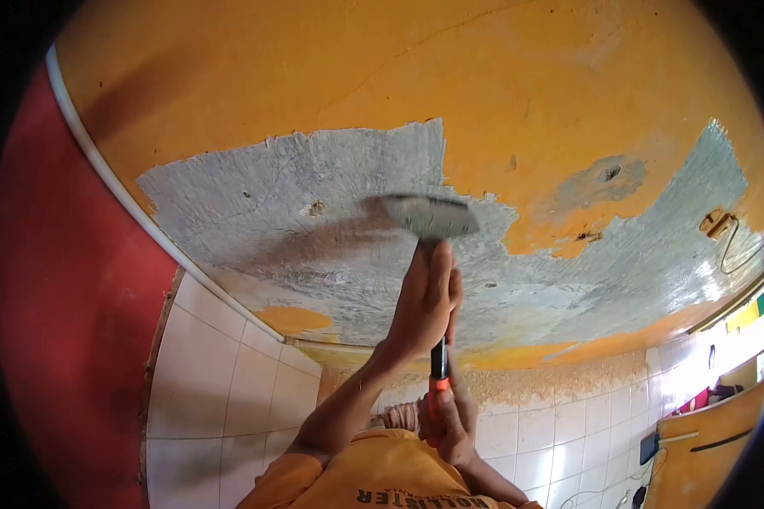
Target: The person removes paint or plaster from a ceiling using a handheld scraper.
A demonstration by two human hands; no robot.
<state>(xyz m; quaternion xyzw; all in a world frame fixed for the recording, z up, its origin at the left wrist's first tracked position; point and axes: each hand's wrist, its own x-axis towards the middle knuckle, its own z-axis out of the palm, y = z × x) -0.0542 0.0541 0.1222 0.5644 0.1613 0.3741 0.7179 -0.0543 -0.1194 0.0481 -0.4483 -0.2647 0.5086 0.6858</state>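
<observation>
A long-handled scraper [433, 218] with a wide, flat metal blade is raised against the painted wall, over a bared grey patch [348, 170]. The blade is slightly blurred and lies near the ragged edge of the orange paint [518, 102]. High on the tool, just under the blade, my left hand [431, 297] is wrapped round it. Lower down, my right hand [452, 428] grips the orange part of the black and orange handle. Both hands are closed on the same tool.
A white pipe [123, 199] runs down the corner beside a red wall [68, 297]. White tiles [221, 365] cover the lower walls. An electrical fitting with a loose wire [720, 226] sits at right, above a bright window and an orange wooden surface [705, 458].
</observation>
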